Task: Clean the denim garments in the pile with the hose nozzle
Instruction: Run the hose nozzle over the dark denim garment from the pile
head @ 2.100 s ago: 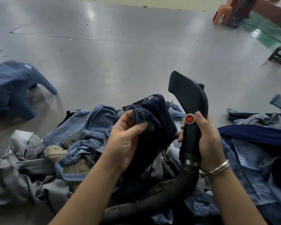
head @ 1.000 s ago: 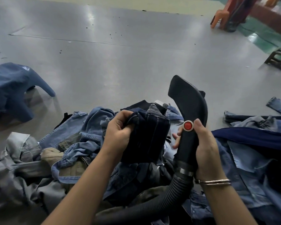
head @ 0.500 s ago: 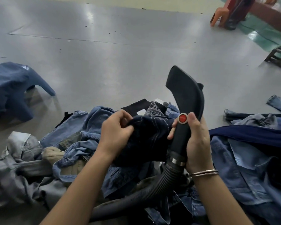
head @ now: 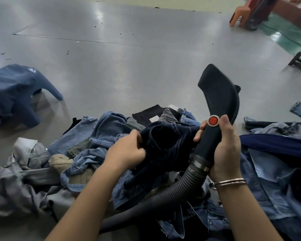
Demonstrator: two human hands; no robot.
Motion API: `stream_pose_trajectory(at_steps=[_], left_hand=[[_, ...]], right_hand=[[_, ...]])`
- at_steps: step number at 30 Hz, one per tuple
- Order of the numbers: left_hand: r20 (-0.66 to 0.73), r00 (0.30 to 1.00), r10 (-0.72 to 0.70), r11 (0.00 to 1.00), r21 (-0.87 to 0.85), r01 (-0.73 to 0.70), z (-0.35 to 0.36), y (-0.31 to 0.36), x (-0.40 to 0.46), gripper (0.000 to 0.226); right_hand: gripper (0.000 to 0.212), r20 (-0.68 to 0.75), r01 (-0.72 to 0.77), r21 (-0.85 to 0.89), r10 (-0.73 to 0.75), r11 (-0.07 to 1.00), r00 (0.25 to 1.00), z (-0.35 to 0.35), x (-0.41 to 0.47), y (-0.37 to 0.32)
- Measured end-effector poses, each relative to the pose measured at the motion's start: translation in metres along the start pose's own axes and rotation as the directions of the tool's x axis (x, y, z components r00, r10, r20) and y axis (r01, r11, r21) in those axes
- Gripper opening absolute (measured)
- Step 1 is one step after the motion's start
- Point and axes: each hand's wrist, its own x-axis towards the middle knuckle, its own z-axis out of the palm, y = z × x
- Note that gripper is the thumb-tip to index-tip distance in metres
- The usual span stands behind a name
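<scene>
Between both hands [head: 127,151]: dark denim [head: 167,143], nozzle [head: 217,101] rightward.

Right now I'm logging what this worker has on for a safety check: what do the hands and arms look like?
Both forearms are bare, with no sleeves in view and no gloves. The left hand shows no jewellery. The right hand has thin silver metal bangles around its wrist. No watch or markings visible.
</scene>
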Motion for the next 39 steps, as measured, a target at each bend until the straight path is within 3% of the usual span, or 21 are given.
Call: stream_pose_trajectory(at_steps=[2, 6, 9, 11, 12, 14, 16, 19, 23, 26, 32, 36, 39], left_hand=[[0.194, 0.981, -0.013, 0.999, 0.044, 0.005, 0.005, -0.004, 0.000, 0.027], [0.349, 0.937, 0.018, 0.963, 0.244, -0.110, 0.026, -0.007, 0.002, 0.055], [0.360, 0.924, 0.126, 0.989, 0.032, -0.147, 0.037, 0.004, 0.003, 0.031], [0.322, 0.931, 0.170, 0.963, -0.254, -0.088, 0.035, 0.012, 0.007, 0.020], [0.303, 0.940, 0.157, 0.895, -0.446, -0.006, 0.033, 0.016, 0.009, 0.019], [0.231, 0.967, 0.111, 0.650, -0.753, 0.105, 0.026, 0.022, 0.011, 0.020], [0.155, 0.984, 0.089, 0.398, -0.911, 0.108, 0.020, 0.027, 0.013, 0.022], [0.138, 0.986, 0.090, 0.125, -0.984, 0.126, 0.016, 0.034, 0.013, 0.023], [0.116, 0.969, 0.217, -0.059, -0.990, 0.132, 0.005, 0.033, 0.008, 0.033], [0.124, 0.951, 0.285, -0.108, -0.981, 0.160, -0.002, 0.029, 0.005, 0.038], [0.134, 0.964, 0.228, -0.157, -0.972, 0.173, 0.001, 0.022, 0.008, 0.030], [0.165, 0.951, 0.260, -0.110, -0.974, 0.199, 0.000, 0.022, 0.009, 0.031], [0.162, 0.968, 0.192, -0.079, -0.980, 0.180, -0.002, 0.023, 0.012, 0.032]], right_hand=[[0.034, 0.006, 0.001, 0.003, -0.001, 1.000, 1.000, 0.001, -0.001, -0.003], [0.030, 0.026, 0.005, 0.025, -0.006, 1.000, 1.000, 0.005, -0.003, -0.005], [0.030, 0.025, 0.003, 0.034, -0.004, 0.999, 1.000, 0.006, -0.001, -0.007], [0.035, -0.008, 0.004, -0.001, -0.004, 1.000, 1.000, 0.004, 0.003, -0.008], [0.037, -0.023, 0.001, -0.027, -0.002, 1.000, 1.000, 0.002, 0.005, -0.009], [0.041, -0.034, -0.020, -0.056, 0.019, 0.998, 0.999, -0.005, 0.008, -0.009], [0.043, -0.009, -0.067, -0.071, 0.066, 0.995, 0.998, -0.011, 0.007, -0.008], [0.045, 0.068, -0.172, -0.085, 0.178, 0.981, 0.982, -0.016, 0.000, -0.002], [0.052, 0.194, -0.255, -0.070, 0.264, 0.964, 0.945, -0.010, -0.011, 0.007], [0.059, 0.211, -0.254, -0.087, 0.267, 0.963, 0.940, 0.000, -0.009, 0.012], [0.051, 0.255, -0.345, 0.028, 0.327, 0.938, 0.910, 0.014, -0.003, 0.015], [0.048, 0.314, -0.376, 0.052, 0.343, 0.925, 0.885, 0.020, -0.006, 0.017], [0.057, 0.355, -0.361, 0.051, 0.321, 0.931, 0.878, 0.021, -0.008, 0.017]])
